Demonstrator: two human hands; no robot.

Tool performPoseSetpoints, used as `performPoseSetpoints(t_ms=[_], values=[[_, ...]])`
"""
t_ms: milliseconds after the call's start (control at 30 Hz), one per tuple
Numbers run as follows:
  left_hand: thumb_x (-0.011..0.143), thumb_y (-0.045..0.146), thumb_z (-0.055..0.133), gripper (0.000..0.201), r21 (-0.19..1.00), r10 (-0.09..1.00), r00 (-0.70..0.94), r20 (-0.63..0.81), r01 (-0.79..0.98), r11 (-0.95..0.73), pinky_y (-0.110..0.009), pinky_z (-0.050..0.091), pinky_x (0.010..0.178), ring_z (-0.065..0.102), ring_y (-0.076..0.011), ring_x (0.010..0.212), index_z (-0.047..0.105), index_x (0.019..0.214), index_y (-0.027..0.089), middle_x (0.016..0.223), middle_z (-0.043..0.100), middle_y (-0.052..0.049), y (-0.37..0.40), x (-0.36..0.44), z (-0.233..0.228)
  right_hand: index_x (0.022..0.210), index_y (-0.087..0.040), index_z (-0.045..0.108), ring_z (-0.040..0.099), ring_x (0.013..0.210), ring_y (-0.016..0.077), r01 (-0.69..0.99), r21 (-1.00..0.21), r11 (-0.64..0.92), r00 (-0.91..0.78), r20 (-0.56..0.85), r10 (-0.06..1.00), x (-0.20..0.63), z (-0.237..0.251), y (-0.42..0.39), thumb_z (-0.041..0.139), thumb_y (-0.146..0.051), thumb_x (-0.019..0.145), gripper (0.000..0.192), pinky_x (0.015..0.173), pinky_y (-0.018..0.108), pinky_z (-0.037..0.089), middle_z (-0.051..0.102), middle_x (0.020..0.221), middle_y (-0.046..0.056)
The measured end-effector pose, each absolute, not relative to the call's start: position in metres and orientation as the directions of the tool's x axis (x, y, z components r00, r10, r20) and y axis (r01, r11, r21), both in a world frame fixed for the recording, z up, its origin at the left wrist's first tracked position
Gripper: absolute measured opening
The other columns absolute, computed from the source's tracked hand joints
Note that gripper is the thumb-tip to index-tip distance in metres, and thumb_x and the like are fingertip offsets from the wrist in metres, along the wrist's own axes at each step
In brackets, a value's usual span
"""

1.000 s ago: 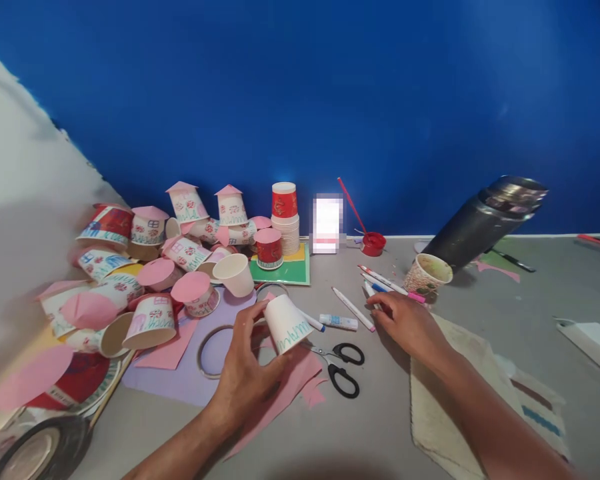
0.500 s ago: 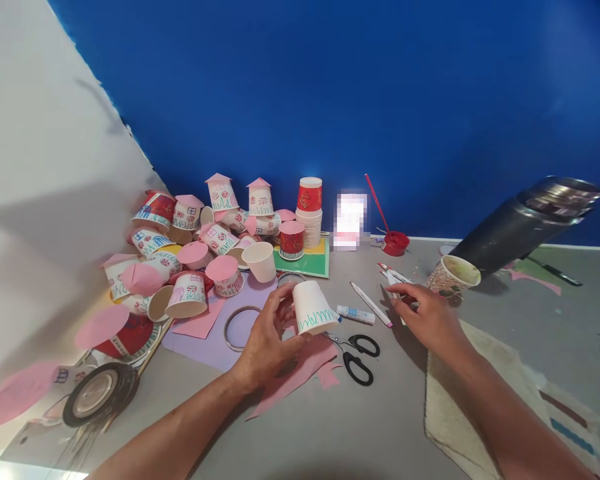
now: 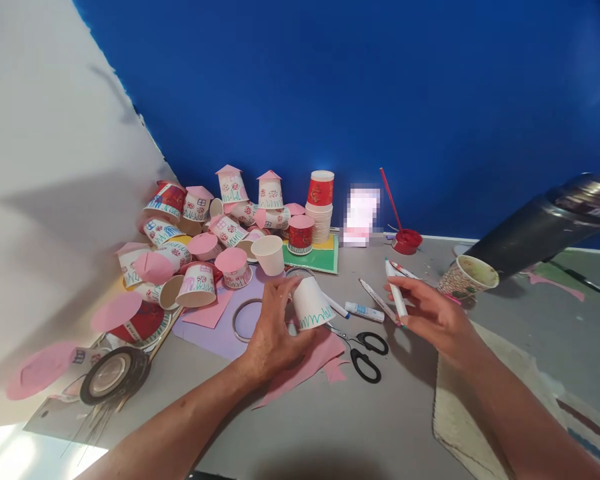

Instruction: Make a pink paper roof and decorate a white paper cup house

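Observation:
An upside-down white paper cup with a green zigzag drawn round its rim is gripped in my left hand. Between the fingers of my right hand is a white marker with green ends, held tilted above the table. Under the marker lies another white marker with a pink end. A glue stick rests between the two hands. Black-handled scissors lie in front of it, their blades reaching towards pink paper scraps below the cup.
Decorated cups with pink paper roofs crowd the left side. Behind them stands a stack of cups. A red container with a stick sits by the blue wall. To the right are a patterned cup, a dark thermos and a cloth.
My right hand has lifted a green-ended marker from the group on the table. The view has shifted slightly left; my left hand still holds the cup.

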State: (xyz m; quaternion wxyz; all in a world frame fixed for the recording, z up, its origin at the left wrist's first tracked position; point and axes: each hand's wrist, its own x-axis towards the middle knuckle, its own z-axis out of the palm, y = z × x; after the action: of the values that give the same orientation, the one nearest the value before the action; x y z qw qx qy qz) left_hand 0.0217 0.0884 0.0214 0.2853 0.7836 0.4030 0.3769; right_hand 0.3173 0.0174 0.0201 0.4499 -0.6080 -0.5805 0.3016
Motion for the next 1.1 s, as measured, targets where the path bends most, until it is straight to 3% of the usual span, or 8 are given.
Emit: performPoseSetpoints(t_ms=[100, 167, 267, 433, 600, 900, 1100], values=[[0.075, 0.013, 0.073, 0.075, 0.730, 0.831, 0.416, 0.369, 0.425, -0.536, -0.046, 0.058, 0.096, 0.054, -0.0299, 0.124, 0.046, 0.144, 0.026, 0.132, 0.049, -0.011, 0.087, 0.022, 0.018, 0.148, -0.030, 0.055, 0.073, 0.098, 0.0231, 0.182, -0.962, 0.201, -0.055, 0.194, 0.979, 0.301, 0.024, -0.001, 0.070, -0.026, 0.084, 0.066, 0.087, 0.038, 0.062, 0.070, 0.127, 0.012], [0.076, 0.014, 0.074, 0.076, 0.732, 0.821, 0.430, 0.375, 0.406, -0.547, -0.046, 0.058, 0.098, 0.054, -0.0298, 0.125, 0.045, 0.145, 0.026, 0.133, 0.049, -0.011, 0.085, 0.022, 0.019, 0.153, -0.033, 0.050, 0.072, 0.105, 0.0222, 0.155, -0.966, 0.205, -0.119, 0.188, 0.975, 0.287, 0.025, -0.012, 0.071, -0.022, 0.085, 0.073, 0.090, 0.036, 0.062, 0.069, 0.132, 0.012], [0.078, 0.017, 0.076, 0.075, 0.752, 0.822, 0.447, 0.354, 0.385, -0.534, -0.046, 0.058, 0.099, 0.055, -0.0292, 0.127, 0.044, 0.145, 0.028, 0.135, 0.049, -0.011, 0.083, 0.022, 0.022, 0.154, -0.036, 0.048, 0.072, 0.100, 0.0193, 0.220, -0.949, 0.225, -0.169, 0.190, 0.967, 0.266, 0.027, -0.020, 0.074, -0.013, 0.081, 0.081, 0.085, 0.029, 0.062, 0.070, 0.131, 0.009], [0.080, 0.022, 0.080, 0.076, 0.766, 0.821, 0.469, 0.325, 0.379, -0.520, -0.045, 0.057, 0.102, 0.054, -0.0286, 0.129, 0.044, 0.145, 0.029, 0.137, 0.049, -0.010, 0.080, 0.022, 0.025, 0.120, -0.030, 0.072, 0.071, 0.088, 0.0194, 0.439, -0.768, 0.465, -0.073, 0.486, 0.871, 0.250, 0.033, -0.020, 0.067, -0.014, 0.092, 0.033, 0.076, 0.029, 0.060, 0.073, 0.104, 0.006], [0.082, 0.028, 0.082, 0.073, 0.752, 0.797, 0.504, 0.332, 0.368, -0.546, -0.049, 0.056, 0.105, 0.052, -0.0300, 0.130, 0.044, 0.144, 0.030, 0.135, 0.047, -0.011, 0.080, 0.022, 0.022, 0.115, -0.030, 0.074, 0.071, 0.075, 0.0220, 0.447, -0.722, 0.528, -0.086, 0.553, 0.829, 0.245, 0.039, -0.019, 0.068, -0.011, 0.091, 0.032, 0.068, 0.034, 0.059, 0.073, 0.084, 0.002], [0.080, 0.035, 0.087, 0.078, 0.737, 0.765, 0.547, 0.339, 0.351, -0.577, -0.046, 0.058, 0.101, 0.050, -0.0311, 0.132, 0.044, 0.145, 0.032, 0.136, 0.046, -0.012, 0.077, 0.025, 0.021, 0.111, -0.025, 0.074, 0.070, 0.074, 0.0183, 0.458, -0.704, 0.543, -0.148, 0.542, 0.827, 0.243, 0.037, -0.015, 0.065, -0.008, 0.091, 0.028, 0.066, 0.029, 0.057, 0.075, 0.086, 0.003], [0.079, 0.029, 0.088, 0.079, 0.728, 0.749, 0.565, 0.347, 0.341, -0.595, -0.045, 0.057, 0.102, 0.051, -0.0305, 0.131, 0.044, 0.145, 0.031, 0.133, 0.048, -0.011, 0.077, 0.024, 0.021, 0.107, -0.025, 0.073, 0.070, 0.069, 0.0170, 0.498, -0.676, 0.543, -0.152, 0.548, 0.822, 0.246, 0.036, -0.016, 0.066, -0.011, 0.091, 0.022, 0.065, 0.028, 0.057, 0.076, 0.081, 0.001]])
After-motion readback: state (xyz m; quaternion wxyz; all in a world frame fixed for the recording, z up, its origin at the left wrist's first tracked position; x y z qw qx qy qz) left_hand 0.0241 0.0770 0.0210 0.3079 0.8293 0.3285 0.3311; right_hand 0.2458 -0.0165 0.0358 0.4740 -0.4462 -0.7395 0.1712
